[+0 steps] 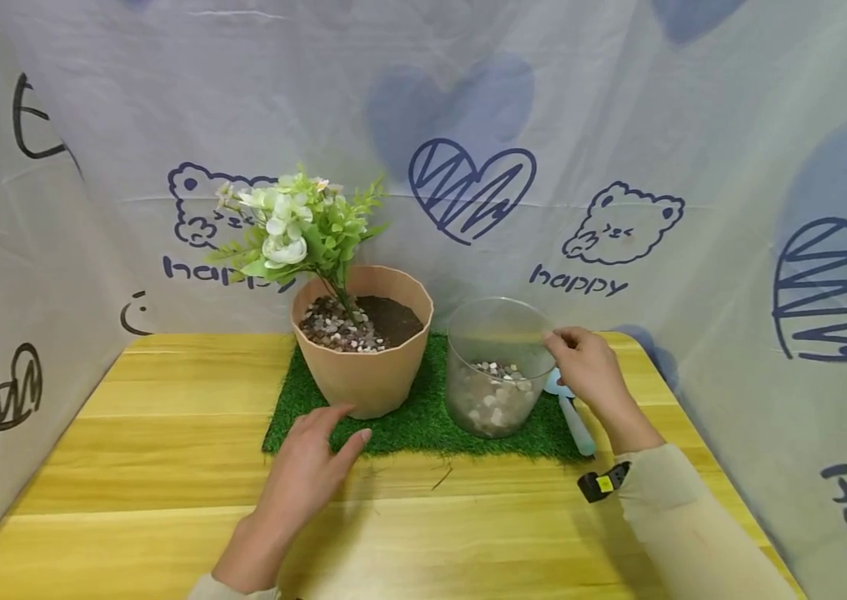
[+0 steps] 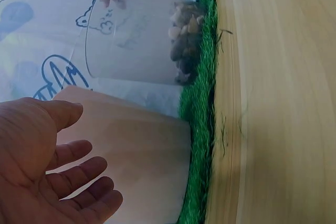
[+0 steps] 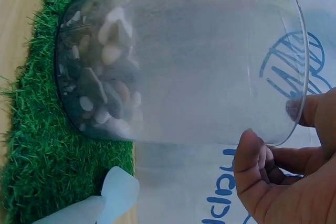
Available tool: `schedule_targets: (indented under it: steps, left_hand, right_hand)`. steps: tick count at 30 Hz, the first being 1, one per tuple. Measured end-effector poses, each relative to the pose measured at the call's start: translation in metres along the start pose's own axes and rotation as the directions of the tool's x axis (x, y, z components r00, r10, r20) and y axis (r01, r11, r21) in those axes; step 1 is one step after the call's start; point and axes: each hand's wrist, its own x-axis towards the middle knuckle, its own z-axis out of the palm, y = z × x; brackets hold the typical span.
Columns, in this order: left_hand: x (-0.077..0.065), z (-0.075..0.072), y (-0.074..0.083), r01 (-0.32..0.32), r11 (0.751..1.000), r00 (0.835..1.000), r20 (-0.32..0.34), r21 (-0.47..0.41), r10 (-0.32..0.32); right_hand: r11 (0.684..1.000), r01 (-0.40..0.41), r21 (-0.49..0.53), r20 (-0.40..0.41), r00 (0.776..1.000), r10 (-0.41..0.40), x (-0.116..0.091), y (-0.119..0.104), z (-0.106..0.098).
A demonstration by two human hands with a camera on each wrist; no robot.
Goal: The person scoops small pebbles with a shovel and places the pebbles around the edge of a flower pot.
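In the head view my left hand is by the front of a peach flowerpot, fingers loosely spread and holding nothing. The left wrist view shows that hand in front of the pot's side; whether it touches is unclear. White artificial flowers with green leaves stand in the pot, with pebbles and dark soil around the stem. My right hand pinches the rim of a clear glass container between thumb and fingers. Pebbles cover the container's bottom.
Pot and container stand on a green turf mat on a wooden table. A light-blue trowel lies at the mat's right end, beside the container. A printed cloth hangs behind and at both sides.
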Motion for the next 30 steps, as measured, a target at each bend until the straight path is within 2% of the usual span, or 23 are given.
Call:
schedule_targets:
  steps: [4, 13, 16, 23, 26, 30]
  left_hand:
    - [0.004, 0.004, 0.004, -0.016, 1.0, 1.0, -0.004, -0.016, 0.016]
    - [0.014, 0.018, 0.013, -0.043, 0.997, 0.999, -0.007, -0.061, 0.043]
    - [0.018, 0.025, 0.015, -0.056, 0.995, 0.998, -0.002, -0.086, 0.056]
    - [0.025, 0.04, 0.021, -0.075, 0.987, 0.996, 0.037, -0.142, 0.081]
    - [0.027, 0.047, 0.022, -0.086, 0.983, 0.993, 0.067, -0.16, 0.098]
    - [0.028, 0.055, 0.022, -0.088, 0.98, 0.99, 0.094, -0.178, 0.106]
  right_hand:
    - [1.0, -0.004, 0.023, 0.03, 1.0, 0.003, 0.004, -0.001, -0.001]
    - [0.992, -0.081, 0.098, 0.106, 0.992, 0.071, 0.01, -0.001, 0.0]
    - [0.983, -0.132, 0.131, 0.152, 0.982, 0.112, 0.012, -0.001, 0.0]
    - [0.956, -0.241, 0.17, 0.282, 0.941, 0.187, 0.014, -0.006, 0.0]
    - [0.952, -0.253, 0.174, 0.3, 0.934, 0.193, 0.013, -0.008, 0.0]
    - [0.956, -0.246, 0.157, 0.295, 0.936, 0.193, 0.013, -0.009, 0.0]
